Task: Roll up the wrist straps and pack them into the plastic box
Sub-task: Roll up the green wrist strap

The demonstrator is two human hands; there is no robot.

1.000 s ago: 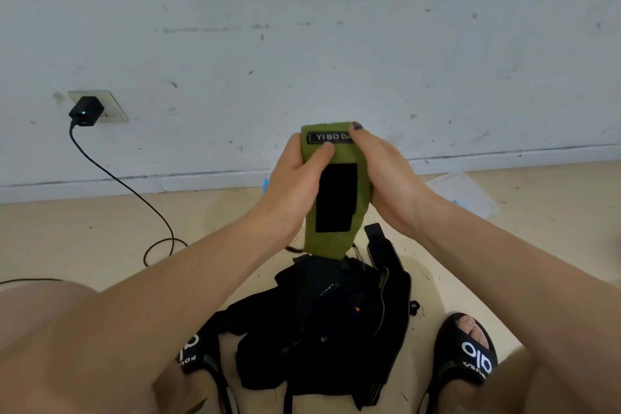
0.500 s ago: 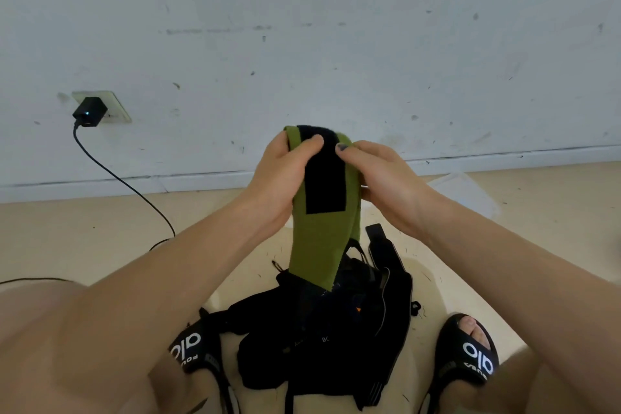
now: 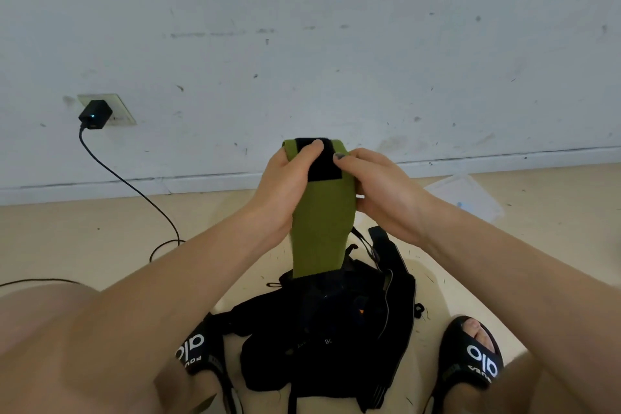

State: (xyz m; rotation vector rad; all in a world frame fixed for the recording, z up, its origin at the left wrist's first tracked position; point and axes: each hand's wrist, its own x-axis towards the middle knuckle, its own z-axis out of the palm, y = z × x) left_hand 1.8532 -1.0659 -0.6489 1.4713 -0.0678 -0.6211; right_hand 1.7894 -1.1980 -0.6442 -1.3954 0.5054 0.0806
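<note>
Below the grip, a heap of black fabric wrist straps [image 3: 331, 319] lies on the floor; right of it sits the clear plastic box [image 3: 465, 195]. The long olive-green woven strap [image 3: 322, 228] hangs from both hands, more of it unrolled downward than a second ago, its label end now tucked under. Left hand [image 3: 285, 188] and right hand [image 3: 379, 188] pinch the top, so rolling has started.

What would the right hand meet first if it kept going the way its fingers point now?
The right hand points leftward across the green wrist strap it grips. Straight on, its fingertips would likely meet the left hand first, whose thumb already lies close by on the strap's black patch; depth between them is unclear.
</note>
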